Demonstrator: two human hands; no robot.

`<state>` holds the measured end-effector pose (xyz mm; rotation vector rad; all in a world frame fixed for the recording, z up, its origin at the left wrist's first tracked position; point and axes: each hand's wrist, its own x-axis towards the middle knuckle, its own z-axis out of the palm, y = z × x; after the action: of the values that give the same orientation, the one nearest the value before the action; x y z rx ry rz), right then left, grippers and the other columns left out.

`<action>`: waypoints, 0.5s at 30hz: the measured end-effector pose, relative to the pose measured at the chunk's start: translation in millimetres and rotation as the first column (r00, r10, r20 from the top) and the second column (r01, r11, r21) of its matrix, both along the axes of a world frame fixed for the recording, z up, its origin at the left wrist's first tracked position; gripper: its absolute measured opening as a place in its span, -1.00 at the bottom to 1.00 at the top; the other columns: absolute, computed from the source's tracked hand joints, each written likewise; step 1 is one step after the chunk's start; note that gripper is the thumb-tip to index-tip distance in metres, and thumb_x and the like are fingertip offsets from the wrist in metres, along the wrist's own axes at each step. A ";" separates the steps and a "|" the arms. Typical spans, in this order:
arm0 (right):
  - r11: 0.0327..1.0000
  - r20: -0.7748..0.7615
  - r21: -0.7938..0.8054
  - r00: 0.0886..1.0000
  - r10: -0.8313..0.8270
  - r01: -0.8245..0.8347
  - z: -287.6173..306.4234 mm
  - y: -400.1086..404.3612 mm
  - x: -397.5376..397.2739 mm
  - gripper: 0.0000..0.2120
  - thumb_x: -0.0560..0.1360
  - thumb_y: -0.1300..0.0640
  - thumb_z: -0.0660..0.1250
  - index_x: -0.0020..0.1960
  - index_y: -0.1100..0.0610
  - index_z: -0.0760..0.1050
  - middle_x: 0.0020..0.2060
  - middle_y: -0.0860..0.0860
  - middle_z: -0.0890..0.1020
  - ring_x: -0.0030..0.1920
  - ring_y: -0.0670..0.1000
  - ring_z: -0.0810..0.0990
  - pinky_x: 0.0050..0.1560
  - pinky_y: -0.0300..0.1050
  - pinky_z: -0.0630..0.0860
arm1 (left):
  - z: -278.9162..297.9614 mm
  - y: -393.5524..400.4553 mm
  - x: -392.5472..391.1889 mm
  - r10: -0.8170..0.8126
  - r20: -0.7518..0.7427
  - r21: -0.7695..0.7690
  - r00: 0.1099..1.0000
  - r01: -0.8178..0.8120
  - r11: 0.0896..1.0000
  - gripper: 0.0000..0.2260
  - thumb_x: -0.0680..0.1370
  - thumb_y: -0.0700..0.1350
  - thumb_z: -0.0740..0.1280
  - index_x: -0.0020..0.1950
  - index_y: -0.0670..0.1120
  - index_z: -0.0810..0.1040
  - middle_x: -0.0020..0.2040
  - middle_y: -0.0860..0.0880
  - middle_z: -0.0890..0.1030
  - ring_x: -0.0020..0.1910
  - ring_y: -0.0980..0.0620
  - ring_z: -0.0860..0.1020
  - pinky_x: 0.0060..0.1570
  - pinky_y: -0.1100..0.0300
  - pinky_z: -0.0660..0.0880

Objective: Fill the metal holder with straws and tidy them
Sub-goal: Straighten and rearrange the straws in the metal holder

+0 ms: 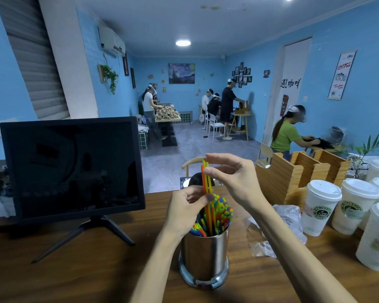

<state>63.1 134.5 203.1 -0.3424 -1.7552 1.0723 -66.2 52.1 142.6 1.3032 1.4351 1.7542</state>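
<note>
Standing upright on the wooden counter [96, 270], directly under both hands: metal holder [204, 259], shiny and round, packed with coloured straws [222, 212] in green, blue, yellow and orange, tops fanning out toward the right rim

Raised above the rest, between the two hands: a few taller straws [207, 186], orange and yellow, upright, lower ends down inside the holder among the others

Left hand [187, 206] just over the holder's left rim, fingers curled, thumb and fingertips pinching the tall straws low down, near the level of the other straw tops

Right hand [230, 173] higher and slightly right, thumb and forefinger pinching the same tall straws near their upper ends, remaining fingers loosely arched above; forearm running down to the lower right

Left of the left hand: dark monitor [72, 169] on a splayed black stand, screen off

Right of the right forearm: crumpled clear plastic bag [289, 217] lying on the counter, touching the nearest of the lidded white paper cups [321, 211] with green round logos, several grouped together toward the right edge

Beyond the right hand: slotted wooden organiser [293, 171], standing near the cups

Farther away, past the hands: blue-walled room with several people at tables, faces blurred
</note>
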 end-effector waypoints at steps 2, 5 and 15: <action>1.000 0.059 0.013 0.998 0.021 -0.021 -3.8 2.0 0.3 -0.65 0.43 0.28 0.55 0.19 0.08 0.66 -0.02 0.04 0.76 -0.08 0.01 0.76 -0.10 -0.11 0.69 | -0.3 0.9 -0.5 0.000 -0.002 0.012 1.000 0.000 1.000 -0.91 0.52 -0.25 0.48 -0.04 -0.07 0.71 -0.10 -0.02 0.75 -0.06 0.06 0.71 -0.04 0.26 0.59; 0.999 0.092 0.051 0.996 0.002 -0.007 -6.5 7.6 0.3 -0.65 0.44 0.27 0.54 0.21 0.06 0.66 -0.03 0.08 0.75 -0.09 0.01 0.76 -0.08 0.00 0.71 | -0.2 2.9 -0.7 0.009 -0.036 0.013 0.999 -0.008 1.000 -0.91 0.53 -0.24 0.47 -0.03 -0.06 0.71 -0.11 -0.02 0.75 -0.07 0.06 0.70 -0.03 0.25 0.59; 0.998 0.060 0.036 0.997 0.044 -0.046 -5.7 25.5 3.1 -0.63 0.48 0.23 0.53 0.27 0.11 0.60 -0.02 0.11 0.74 -0.08 0.09 0.76 -0.15 0.03 0.71 | 5.7 4.7 5.3 0.093 0.013 -0.014 0.996 -0.093 0.996 -0.93 0.51 -0.20 0.51 -0.06 -0.03 0.73 -0.15 -0.02 0.74 -0.12 0.06 0.70 -0.10 0.26 0.59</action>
<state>66.2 160.0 197.4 -0.3160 -1.8410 1.0699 -61.0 56.8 148.3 1.2336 1.5195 1.8062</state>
